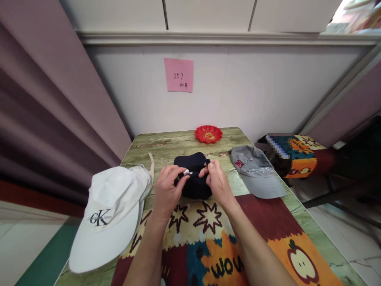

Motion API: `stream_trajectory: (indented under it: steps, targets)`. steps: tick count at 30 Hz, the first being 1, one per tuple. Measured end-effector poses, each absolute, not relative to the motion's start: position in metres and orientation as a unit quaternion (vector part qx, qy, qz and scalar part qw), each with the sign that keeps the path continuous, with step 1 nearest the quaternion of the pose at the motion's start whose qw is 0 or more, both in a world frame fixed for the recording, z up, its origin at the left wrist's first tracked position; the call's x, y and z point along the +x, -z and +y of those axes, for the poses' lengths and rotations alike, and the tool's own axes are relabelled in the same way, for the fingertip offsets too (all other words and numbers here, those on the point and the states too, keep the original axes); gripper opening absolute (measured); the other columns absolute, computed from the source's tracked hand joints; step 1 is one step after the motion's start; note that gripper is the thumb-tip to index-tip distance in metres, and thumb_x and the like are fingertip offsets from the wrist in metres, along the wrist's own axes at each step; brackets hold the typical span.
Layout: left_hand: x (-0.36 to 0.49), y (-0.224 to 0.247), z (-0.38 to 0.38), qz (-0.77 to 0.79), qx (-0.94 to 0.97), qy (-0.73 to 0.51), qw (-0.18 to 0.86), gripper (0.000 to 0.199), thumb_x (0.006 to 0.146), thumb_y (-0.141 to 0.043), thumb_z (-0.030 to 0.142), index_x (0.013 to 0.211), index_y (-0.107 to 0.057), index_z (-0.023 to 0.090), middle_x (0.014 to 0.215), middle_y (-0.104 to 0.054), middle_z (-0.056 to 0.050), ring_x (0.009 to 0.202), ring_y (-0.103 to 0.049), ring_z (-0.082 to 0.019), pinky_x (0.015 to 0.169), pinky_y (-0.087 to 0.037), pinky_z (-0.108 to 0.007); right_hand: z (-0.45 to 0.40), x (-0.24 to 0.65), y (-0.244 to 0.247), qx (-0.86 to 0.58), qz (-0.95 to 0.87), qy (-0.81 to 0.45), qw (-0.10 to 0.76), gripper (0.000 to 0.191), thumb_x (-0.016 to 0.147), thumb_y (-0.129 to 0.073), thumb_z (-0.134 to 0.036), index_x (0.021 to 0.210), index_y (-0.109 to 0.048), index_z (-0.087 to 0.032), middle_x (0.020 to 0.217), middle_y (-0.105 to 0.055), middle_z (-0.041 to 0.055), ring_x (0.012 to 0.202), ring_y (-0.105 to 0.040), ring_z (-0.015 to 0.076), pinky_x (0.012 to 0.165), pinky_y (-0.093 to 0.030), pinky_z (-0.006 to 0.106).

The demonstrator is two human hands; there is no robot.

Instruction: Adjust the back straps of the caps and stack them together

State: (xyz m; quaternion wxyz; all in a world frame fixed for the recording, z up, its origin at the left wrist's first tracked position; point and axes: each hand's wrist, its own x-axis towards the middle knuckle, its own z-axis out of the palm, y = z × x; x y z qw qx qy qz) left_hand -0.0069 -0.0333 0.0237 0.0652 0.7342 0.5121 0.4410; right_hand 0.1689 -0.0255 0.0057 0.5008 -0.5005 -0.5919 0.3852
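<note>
A black cap (196, 186) rests on the table in front of me, between my two hands. Fingers and thumb of my left hand (169, 184) pinch a small pale piece, perhaps a buckle or tag, at the cap's strap. On the other side, my right hand (218, 180) is closed on the dark strap of the same cap. The fingertips hide part of the strap, so how its ends join is unclear. Left of my hands lies a white cap (110, 210) with black "CK" lettering, stacked over another pale cap. A grey cap (256, 171) sits to the right.
A red scalloped dish (208, 134) stands at the table's back edge, by the wall. Under my forearms lies a colourful mat (208, 234). A pink note (178, 75) is stuck to the wall. Beyond the right edge is a stool with a patterned cover (303, 159).
</note>
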Motion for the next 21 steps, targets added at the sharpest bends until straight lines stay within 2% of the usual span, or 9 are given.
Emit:
stream_trajectory:
  steps: [3, 5, 9, 13, 16, 21]
  targets:
    - [-0.005, -0.025, -0.035, 0.522, 0.717, -0.444, 0.129, 0.011, 0.088, -0.063, 0.026, 0.097, -0.068, 0.020, 0.082, -0.065, -0.002, 0.070, -0.059, -0.015, 0.069, -0.048, -0.028, -0.025, 0.174, -0.009, -0.508, -0.574, -0.362, 0.531, 0.036, 0.099, -0.036, -0.050, 0.094, -0.058, -0.021, 0.072, -0.066, 0.0013, 0.059, -0.056, 0.0134, 0.058, -0.044, 0.024]
    - [-0.002, -0.022, -0.035, 0.527, 0.681, -0.464, 0.206, 0.013, 0.085, -0.065, 0.027, 0.096, -0.067, 0.019, 0.077, -0.064, 0.000, 0.062, -0.056, -0.012, 0.062, -0.046, -0.025, -0.024, 0.177, -0.012, -0.503, -0.566, -0.362, 0.543, 0.034, 0.097, -0.044, -0.049, 0.087, -0.060, -0.021, 0.071, -0.066, 0.0016, 0.060, -0.056, 0.0131, 0.059, -0.045, 0.024]
    - [0.002, -0.016, -0.032, 0.513, 0.571, -0.516, 0.380, 0.023, 0.078, -0.073, 0.030, 0.096, -0.066, 0.018, 0.075, -0.065, 0.001, 0.061, -0.056, -0.011, 0.056, -0.045, -0.022, -0.023, 0.183, -0.022, -0.467, -0.521, -0.444, 0.559, 0.031, 0.087, -0.061, -0.048, 0.084, -0.068, -0.018, 0.079, -0.070, 0.0047, 0.068, -0.062, 0.0141, 0.066, -0.050, 0.025]
    - [0.002, -0.018, -0.030, 0.484, 0.464, -0.559, 0.488, 0.030, 0.067, -0.082, 0.027, 0.091, -0.067, 0.016, 0.073, -0.066, 0.001, 0.062, -0.057, -0.010, 0.055, -0.046, -0.019, -0.026, 0.189, -0.030, -0.436, -0.484, -0.534, 0.539, 0.033, 0.082, -0.065, -0.048, 0.095, -0.068, -0.017, 0.070, -0.067, 0.0012, 0.054, -0.055, 0.0101, 0.054, -0.045, 0.022]
    - [0.004, -0.021, -0.031, 0.461, 0.419, -0.549, 0.557, 0.035, 0.063, -0.085, 0.026, 0.091, -0.068, 0.014, 0.075, -0.068, -0.001, 0.062, -0.059, -0.010, 0.054, -0.046, -0.018, -0.028, 0.188, -0.030, -0.448, -0.514, -0.505, 0.529, 0.027, 0.084, -0.064, -0.043, 0.096, -0.064, -0.018, 0.068, -0.067, -0.0008, 0.049, -0.049, 0.0089, 0.049, -0.038, 0.021]
    - [0.006, -0.021, -0.032, 0.446, 0.397, -0.539, 0.595, 0.038, 0.061, -0.086, 0.023, 0.094, -0.069, 0.014, 0.074, -0.068, -0.001, 0.059, -0.059, -0.009, 0.053, -0.047, -0.019, -0.027, 0.180, -0.019, -0.491, -0.599, -0.399, 0.491, 0.018, 0.087, -0.059, -0.034, 0.081, -0.067, -0.019, 0.066, -0.067, -0.0004, 0.063, -0.060, 0.0132, 0.061, -0.041, 0.023]
